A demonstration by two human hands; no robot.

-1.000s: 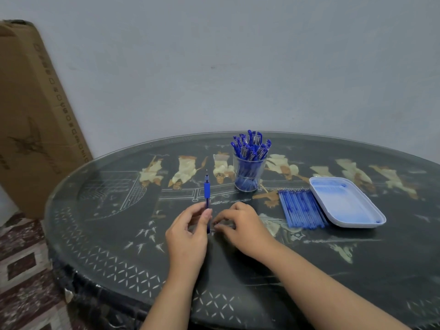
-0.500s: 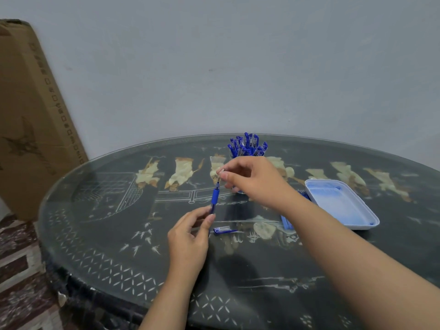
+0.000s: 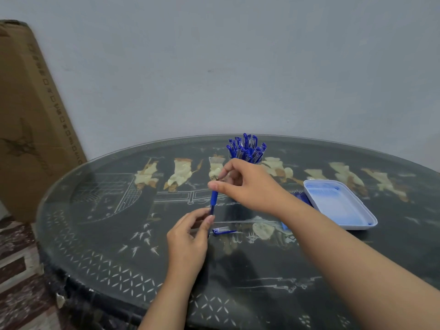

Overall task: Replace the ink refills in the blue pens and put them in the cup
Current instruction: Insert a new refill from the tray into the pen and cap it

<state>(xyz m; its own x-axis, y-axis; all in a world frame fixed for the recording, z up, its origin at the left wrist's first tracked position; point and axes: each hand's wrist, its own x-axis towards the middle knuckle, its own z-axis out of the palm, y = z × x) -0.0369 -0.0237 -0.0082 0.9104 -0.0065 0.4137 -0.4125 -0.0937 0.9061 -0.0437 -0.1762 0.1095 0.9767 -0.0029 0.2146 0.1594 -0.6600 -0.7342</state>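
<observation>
Grey wall (image 3: 214, 67), inlaid table (image 3: 95, 222) (glass-topped)

pen (image 3: 213, 198), between left hand (image 3: 188, 236) and right hand (image 3: 247, 184): blue
pens (image 3: 246, 147), behind right hand: blue
tray (image 3: 333, 203), right of right hand: pale blue
tabletop (image 3: 107, 222): black, cream figures, white leaf pattern

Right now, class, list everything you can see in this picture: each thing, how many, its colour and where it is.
table: one, dark with pale inlay, foreground
bunched pens: many, blue, upright, far middle of the table
held pen: one, blue, between both hands
loose pen part: one, blue and clear, on the table beside the left hand
refills: bundle, blue, left of the tray, mostly hidden
tray: one, white-blue, right
cardboard box: one, brown, far left
left hand: holds the pen's lower end
right hand: pinches its top
</observation>
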